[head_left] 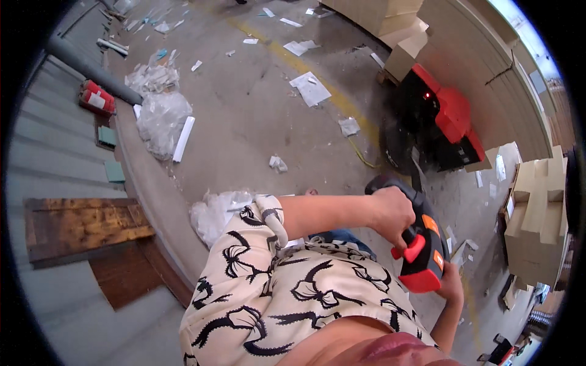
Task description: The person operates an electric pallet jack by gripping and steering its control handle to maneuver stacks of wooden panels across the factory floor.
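Past a loose cream fabric sleeve (238, 259) with black bows, holding a smooth, curved plastic control handle (434, 242), black and red, between both hands: gripping its upper left side with the curled left hand (394, 213), close to a glossy red lever (412, 249), and touching its lower right side with the right hand (452, 283); cannot tell how far closed, with fingers hidden behind the casing. Beside the sleeve, crumpled plastic film (217, 213). Farther out, behind a dark bar (417, 177) at the handle, a hard-shelled black-and-red machine (455, 116), tight against straight-edged tan stacks (488, 73). To its left, wider room over matte concrete floor (238, 122), strewn with thin white paper (310, 88), crossed by a worn yellow line (278, 50) and bounded by a concrete ledge (137, 161) and ribbed wall (55, 158).
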The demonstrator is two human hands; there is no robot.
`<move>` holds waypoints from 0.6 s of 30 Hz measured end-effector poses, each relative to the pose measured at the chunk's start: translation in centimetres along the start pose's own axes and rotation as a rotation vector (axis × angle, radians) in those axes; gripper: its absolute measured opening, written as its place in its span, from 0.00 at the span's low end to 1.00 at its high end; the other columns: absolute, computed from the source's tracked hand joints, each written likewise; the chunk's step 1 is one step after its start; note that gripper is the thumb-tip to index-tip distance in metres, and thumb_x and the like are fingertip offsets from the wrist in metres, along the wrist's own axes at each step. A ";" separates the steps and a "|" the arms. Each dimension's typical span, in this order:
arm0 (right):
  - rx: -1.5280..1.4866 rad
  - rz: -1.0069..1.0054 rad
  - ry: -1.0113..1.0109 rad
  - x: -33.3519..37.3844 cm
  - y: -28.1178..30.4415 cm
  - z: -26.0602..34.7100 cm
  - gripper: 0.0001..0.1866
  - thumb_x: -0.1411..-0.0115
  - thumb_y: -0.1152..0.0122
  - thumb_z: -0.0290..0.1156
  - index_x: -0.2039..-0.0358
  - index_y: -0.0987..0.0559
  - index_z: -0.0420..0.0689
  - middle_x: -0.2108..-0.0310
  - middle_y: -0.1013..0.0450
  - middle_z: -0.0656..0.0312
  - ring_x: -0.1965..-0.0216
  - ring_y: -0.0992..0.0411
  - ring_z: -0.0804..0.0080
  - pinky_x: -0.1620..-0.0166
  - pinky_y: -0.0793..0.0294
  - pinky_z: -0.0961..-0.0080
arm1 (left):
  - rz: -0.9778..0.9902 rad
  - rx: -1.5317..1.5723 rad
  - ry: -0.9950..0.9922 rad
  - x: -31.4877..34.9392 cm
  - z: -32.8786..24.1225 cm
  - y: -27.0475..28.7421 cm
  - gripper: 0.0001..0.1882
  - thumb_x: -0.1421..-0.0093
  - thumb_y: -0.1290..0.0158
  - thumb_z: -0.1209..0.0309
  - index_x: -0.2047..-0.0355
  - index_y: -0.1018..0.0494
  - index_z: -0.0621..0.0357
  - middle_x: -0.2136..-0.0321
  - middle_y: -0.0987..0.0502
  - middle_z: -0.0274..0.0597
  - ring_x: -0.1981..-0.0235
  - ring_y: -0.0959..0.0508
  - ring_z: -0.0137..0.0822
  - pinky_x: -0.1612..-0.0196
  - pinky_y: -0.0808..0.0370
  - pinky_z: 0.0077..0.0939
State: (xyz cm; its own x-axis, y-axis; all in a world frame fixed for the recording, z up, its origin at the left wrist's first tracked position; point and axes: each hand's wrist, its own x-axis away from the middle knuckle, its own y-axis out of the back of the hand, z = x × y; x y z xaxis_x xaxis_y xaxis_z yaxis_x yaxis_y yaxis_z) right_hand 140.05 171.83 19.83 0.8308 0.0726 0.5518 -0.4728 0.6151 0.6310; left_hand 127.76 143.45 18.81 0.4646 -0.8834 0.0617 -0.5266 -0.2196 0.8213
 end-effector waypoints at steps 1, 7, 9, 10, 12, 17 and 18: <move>0.005 -0.051 0.010 -0.1 -0.7 0.2 0.20 0.60 0.28 0.34 0.69 0.23 0.35 0.77 0.27 0.66 0.71 0.35 0.85 0.66 0.30 0.77 | 0.057 0.001 0.016 0.2 0.5 1.1 0.24 0.62 0.43 0.45 0.80 0.22 0.55 0.80 0.24 0.46 0.72 0.22 0.45 0.69 0.25 0.36; -0.078 -0.163 -0.148 -0.9 -4.7 6.1 0.17 0.61 0.28 0.33 0.75 0.25 0.37 0.81 0.35 0.75 0.75 0.41 0.85 0.73 0.35 0.78 | 0.223 0.056 -0.145 2.4 5.8 5.1 0.24 0.60 0.45 0.48 0.78 0.21 0.59 0.79 0.23 0.49 0.72 0.22 0.47 0.69 0.26 0.39; -0.172 -0.172 -0.158 -1.7 -5.9 7.8 0.14 0.58 0.31 0.30 0.73 0.25 0.35 0.77 0.32 0.73 0.72 0.38 0.85 0.70 0.34 0.77 | 0.250 0.068 -0.176 3.1 7.5 5.6 0.23 0.60 0.45 0.50 0.78 0.22 0.60 0.78 0.23 0.50 0.73 0.22 0.49 0.69 0.26 0.41; -0.145 -0.141 -0.230 -1.9 -6.4 7.0 0.15 0.58 0.31 0.27 0.69 0.23 0.34 0.73 0.26 0.70 0.68 0.34 0.85 0.64 0.30 0.77 | 0.256 0.091 -0.178 3.6 8.2 5.9 0.23 0.60 0.45 0.50 0.77 0.22 0.60 0.78 0.23 0.50 0.73 0.22 0.49 0.69 0.26 0.41; 0.010 -0.212 -0.214 -2.1 -8.5 5.0 0.17 0.60 0.30 0.29 0.70 0.23 0.35 0.73 0.27 0.70 0.68 0.34 0.84 0.64 0.30 0.77 | 0.287 0.069 -0.206 4.2 9.5 6.8 0.22 0.60 0.45 0.52 0.76 0.21 0.60 0.78 0.23 0.50 0.72 0.22 0.49 0.68 0.26 0.40; 0.094 -0.214 -0.317 -4.2 -12.2 14.0 0.18 0.59 0.30 0.31 0.68 0.23 0.35 0.73 0.25 0.65 0.67 0.33 0.84 0.63 0.30 0.77 | 0.338 0.063 -0.267 7.2 14.5 8.0 0.24 0.57 0.43 0.48 0.73 0.21 0.59 0.74 0.22 0.49 0.68 0.22 0.48 0.65 0.26 0.39; 0.120 -0.233 -0.362 -4.5 -13.2 16.8 0.18 0.58 0.30 0.32 0.68 0.23 0.34 0.73 0.24 0.63 0.67 0.33 0.84 0.63 0.30 0.77 | 0.346 0.058 -0.280 7.9 15.5 8.3 0.24 0.57 0.43 0.48 0.73 0.21 0.59 0.74 0.22 0.49 0.68 0.22 0.48 0.65 0.26 0.39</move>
State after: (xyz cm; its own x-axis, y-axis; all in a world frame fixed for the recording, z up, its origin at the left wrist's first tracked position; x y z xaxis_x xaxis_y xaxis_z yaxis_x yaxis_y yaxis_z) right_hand 137.58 150.21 18.14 0.7733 -0.3493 0.5292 -0.3339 0.4852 0.8082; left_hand 115.96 128.25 17.33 0.0479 -0.9851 0.1649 -0.6599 0.0927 0.7456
